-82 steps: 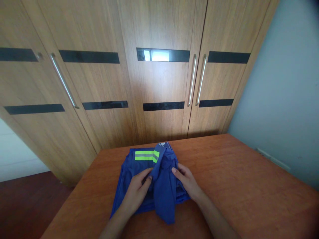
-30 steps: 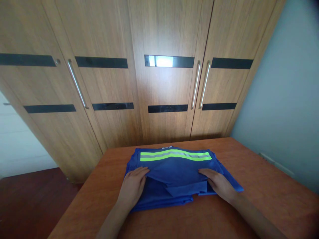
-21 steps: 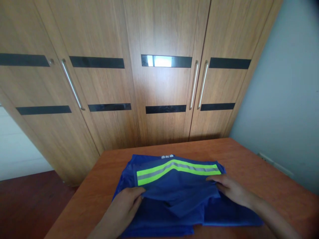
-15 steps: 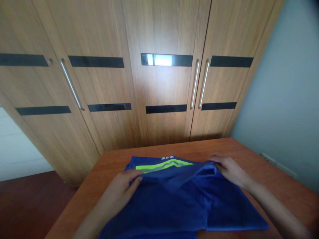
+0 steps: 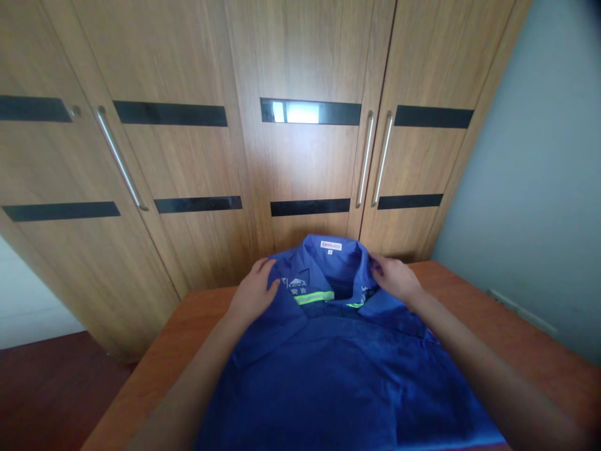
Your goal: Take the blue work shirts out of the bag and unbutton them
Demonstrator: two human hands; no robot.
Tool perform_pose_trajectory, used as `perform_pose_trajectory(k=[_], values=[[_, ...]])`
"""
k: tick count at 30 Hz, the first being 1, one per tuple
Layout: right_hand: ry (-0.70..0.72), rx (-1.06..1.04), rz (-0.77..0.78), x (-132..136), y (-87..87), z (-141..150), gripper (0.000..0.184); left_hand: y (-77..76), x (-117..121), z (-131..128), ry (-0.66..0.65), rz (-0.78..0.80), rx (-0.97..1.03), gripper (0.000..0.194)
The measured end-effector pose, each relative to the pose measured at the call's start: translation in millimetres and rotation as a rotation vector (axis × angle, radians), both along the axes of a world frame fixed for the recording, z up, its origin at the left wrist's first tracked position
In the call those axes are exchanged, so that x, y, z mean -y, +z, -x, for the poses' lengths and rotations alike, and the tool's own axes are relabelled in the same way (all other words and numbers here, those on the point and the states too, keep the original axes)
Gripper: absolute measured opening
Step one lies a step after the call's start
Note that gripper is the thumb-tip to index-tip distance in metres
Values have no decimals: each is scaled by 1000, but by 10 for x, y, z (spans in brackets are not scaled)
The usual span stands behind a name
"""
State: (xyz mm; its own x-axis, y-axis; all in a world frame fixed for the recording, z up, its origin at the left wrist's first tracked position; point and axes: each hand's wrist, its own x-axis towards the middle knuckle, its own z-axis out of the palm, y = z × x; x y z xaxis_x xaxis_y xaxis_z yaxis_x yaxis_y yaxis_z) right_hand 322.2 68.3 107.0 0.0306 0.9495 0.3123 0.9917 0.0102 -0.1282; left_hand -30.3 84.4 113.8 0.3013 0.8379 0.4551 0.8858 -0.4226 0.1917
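A blue work jacket (image 5: 328, 376) lies over the table in front of me, partly folded over itself. Its collar (image 5: 345, 266) stands up at the far end, with a white label inside. White lettering and yellow-green reflective strips show on the chest below the collar. My left hand (image 5: 256, 291) pinches the jacket at the shoulder left of the collar. On the opposite side, my right hand (image 5: 397, 279) grips the cloth beside the collar, its fingertips partly hidden by the fabric. The jacket's near edge runs out of view at the bottom.
The reddish-brown wooden table (image 5: 159, 351) reaches back to a wooden wardrobe (image 5: 300, 163) with metal handles and dark strips. A pale wall (image 5: 530, 207) rises at the right. Dark red floor (image 5: 42, 382) shows at the lower left.
Both hands have moved away from me, toward the wardrobe. The jacket's collar, label and chest lettering have come into view, raised between the hands.
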Motion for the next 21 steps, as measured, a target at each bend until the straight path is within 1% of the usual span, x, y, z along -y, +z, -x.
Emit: perform_pose_trajectory(k=[2, 3, 6, 8, 10, 12, 15, 18, 21], values=[[99, -118, -11, 135, -304, -66, 50, -185, 193, 104, -79, 96, -40, 46], [130, -159, 1, 226, -471, -103, 51, -274, 293, 175, -103, 141, -73, 48], [188, -134, 42, 533, -953, -195, 46, -520, 537, 414, -105, 242, -163, 56], [189, -102, 30, 708, -1206, -220, 46, -668, 632, 551, -94, 273, -184, 61], [169, -76, -2, 808, -1380, -214, 46, -797, 688, 633, -91, 262, -173, 62], [162, -59, -40, 821, -1473, -195, 46, -900, 731, 650, -76, 214, -152, 58], [201, -66, -78, 714, -1500, -182, 44, -985, 818, 599, -11, 152, -146, 53], [217, -113, -88, 569, -1462, -202, 44, -971, 912, 546, 40, 149, -143, 49], [190, -165, -78, 464, -1402, -235, 40, -870, 935, 547, 43, 181, -76, 40]])
